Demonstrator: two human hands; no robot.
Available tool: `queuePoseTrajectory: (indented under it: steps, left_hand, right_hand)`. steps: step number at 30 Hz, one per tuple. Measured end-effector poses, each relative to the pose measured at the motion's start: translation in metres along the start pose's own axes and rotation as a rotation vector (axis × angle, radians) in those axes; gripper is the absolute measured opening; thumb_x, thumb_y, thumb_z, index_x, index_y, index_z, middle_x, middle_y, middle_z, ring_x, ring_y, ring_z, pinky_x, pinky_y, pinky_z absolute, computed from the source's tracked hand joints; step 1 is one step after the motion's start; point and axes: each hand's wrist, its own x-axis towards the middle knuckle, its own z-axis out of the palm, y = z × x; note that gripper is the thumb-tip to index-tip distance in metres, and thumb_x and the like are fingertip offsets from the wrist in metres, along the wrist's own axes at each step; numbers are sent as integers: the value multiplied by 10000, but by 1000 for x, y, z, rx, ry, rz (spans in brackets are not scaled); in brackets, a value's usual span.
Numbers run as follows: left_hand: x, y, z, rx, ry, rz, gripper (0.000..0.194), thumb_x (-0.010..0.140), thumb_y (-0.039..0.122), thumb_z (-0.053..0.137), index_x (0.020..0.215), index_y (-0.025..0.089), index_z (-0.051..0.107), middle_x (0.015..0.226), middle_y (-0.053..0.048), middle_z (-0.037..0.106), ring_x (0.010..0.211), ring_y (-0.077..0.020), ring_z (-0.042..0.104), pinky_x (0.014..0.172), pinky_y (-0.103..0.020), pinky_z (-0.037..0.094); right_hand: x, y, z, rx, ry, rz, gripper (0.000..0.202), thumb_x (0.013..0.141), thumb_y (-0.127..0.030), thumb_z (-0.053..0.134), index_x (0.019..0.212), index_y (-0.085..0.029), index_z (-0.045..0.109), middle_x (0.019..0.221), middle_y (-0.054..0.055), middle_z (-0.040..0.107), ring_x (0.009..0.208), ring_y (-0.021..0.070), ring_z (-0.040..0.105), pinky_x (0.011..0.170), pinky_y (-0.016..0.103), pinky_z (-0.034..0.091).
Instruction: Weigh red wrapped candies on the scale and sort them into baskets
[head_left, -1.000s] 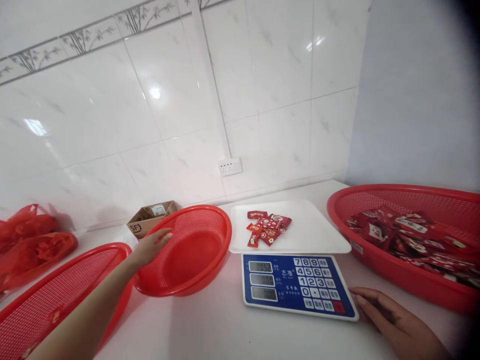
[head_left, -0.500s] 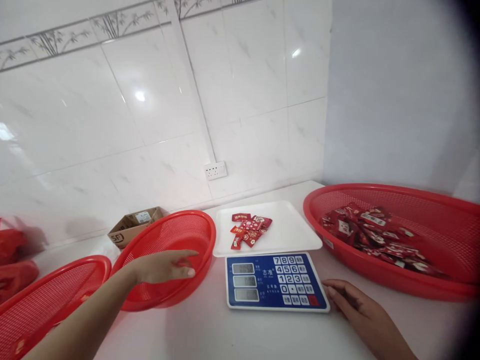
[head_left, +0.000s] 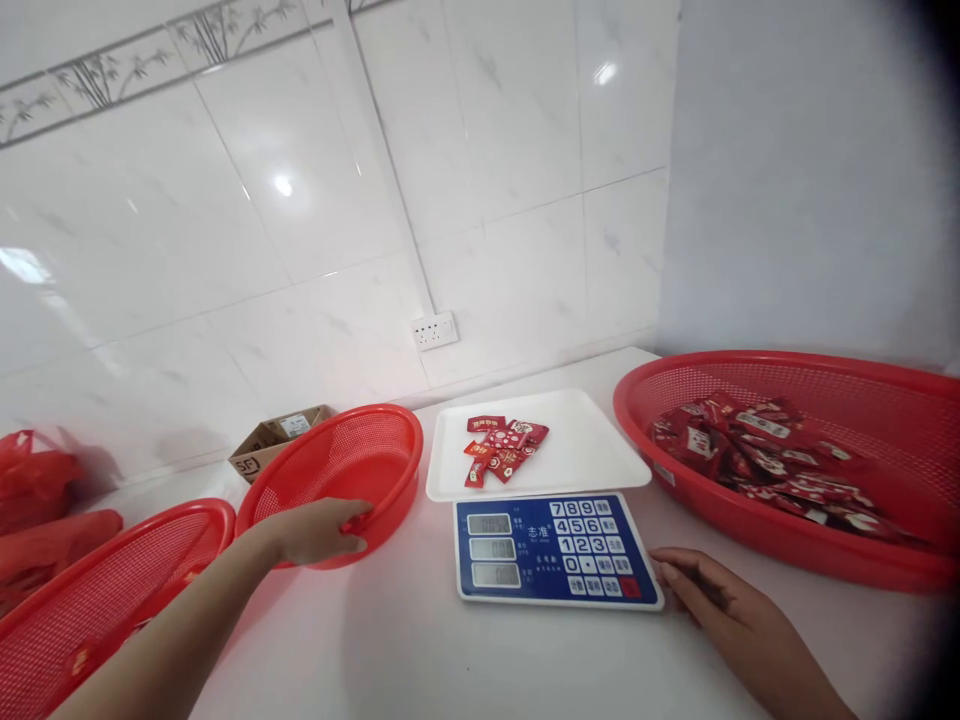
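We grip the near rim of the small red basket with our left hand – it sits empty at nine o'clock of the scale; a few packets lie on its tray, most remain in the big basket at three o'clock – our right hand rests flat, fingers spread

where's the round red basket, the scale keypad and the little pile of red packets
round red basket (head_left: 352,455), head view, inner mesh wall
scale keypad (head_left: 589,545), head view, number keys
red packets (head_left: 502,447), head view, middle of pile

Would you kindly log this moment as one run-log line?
left hand: grips round basket rim | right hand: flat on counter beside scale | scale tray: red packets
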Motion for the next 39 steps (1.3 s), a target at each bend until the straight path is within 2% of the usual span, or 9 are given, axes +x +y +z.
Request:
queuePoseTrajectory:
  steps: [2, 4, 8, 11, 15, 20, 25, 33, 39]
  left_hand:
    - [4, 14, -2, 22, 15, 26, 360, 743, 431, 520, 1023, 243, 644, 948, -51, 696, 794, -263, 640, 650, -340, 485]
    - [11, 37, -3, 28, 78, 77, 438, 798, 467, 459, 1152, 235, 573, 1119, -81, 646, 957, -295, 606, 761, -389, 474]
    - [39, 96, 2, 3, 191, 244, 596, 870, 513, 366, 1402, 260, 273, 1430, -69, 402, 1266, -257, 405, 978, -371, 373]
    - [66, 128, 9, 36, 175, 308, 674, 818, 487, 503, 1403, 245, 271, 1440, -97, 381, 1266, -274, 405, 965, -367, 391]
    - [94, 141, 12, 128, 151, 271, 623, 763, 387, 624, 1315, 192, 413, 1309, -168, 491, 1157, -313, 496, 893, -422, 436]
    - [110, 135, 11, 177, 167, 252, 275, 850, 303, 564, 1088, 165, 571, 1118, -75, 586, 991, -204, 572, 838, -407, 476]
    - [113, 119, 11, 164, 273, 207, 172, 844, 288, 574, 944, 148, 591, 1013, -48, 594, 840, -153, 581, 728, -334, 497]
    - [86, 50, -22, 94, 568, 13, 127, 804, 149, 463, 893, 170, 552, 930, -58, 593, 737, -160, 568, 636, -274, 430]
    - [75, 12, -9, 57, 640, -137, 176, 839, 199, 391, 881, 190, 562, 1031, -94, 595, 807, -213, 594, 612, -287, 415]
  right_hand:
    - [0, -1, 0, 8, 12, 0, 349, 709, -513, 558, 877, -229, 675, 781, 25, 714, 671, 201, 636, 620, 271, 527]
    - [0, -4, 0, 8, 37, 1, 346, 706, -516, 556, 859, -228, 671, 749, 24, 706, 638, 196, 623, 600, 275, 521]
    - [-1, -8, 1, 18, 57, -2, 340, 691, -521, 562, 825, -229, 671, 654, 14, 673, 579, 185, 592, 568, 278, 511]
    - [-2, -7, 1, 51, 55, -3, 350, 688, -525, 566, 847, -231, 672, 668, 15, 674, 579, 183, 590, 553, 277, 507]
    - [-2, -4, 1, 76, 58, -4, 343, 687, -522, 577, 851, -236, 671, 669, 14, 674, 584, 184, 592, 553, 279, 507]
    - [-3, -4, 1, 50, 46, 6, 343, 696, -516, 573, 866, -233, 668, 672, 12, 669, 592, 181, 587, 565, 273, 503]
    - [-3, -8, 1, 32, 21, 22, 345, 708, -513, 555, 866, -225, 661, 674, 13, 669, 610, 183, 586, 581, 274, 497]
    - [-5, -13, -2, 112, 140, 75, 370, 646, -506, 591, 859, -210, 653, 626, 12, 639, 553, 165, 571, 545, 279, 506]
    - [-11, -22, 2, 77, 213, -10, 379, 721, -518, 560, 924, -207, 634, 692, 27, 647, 579, 165, 593, 535, 283, 518]
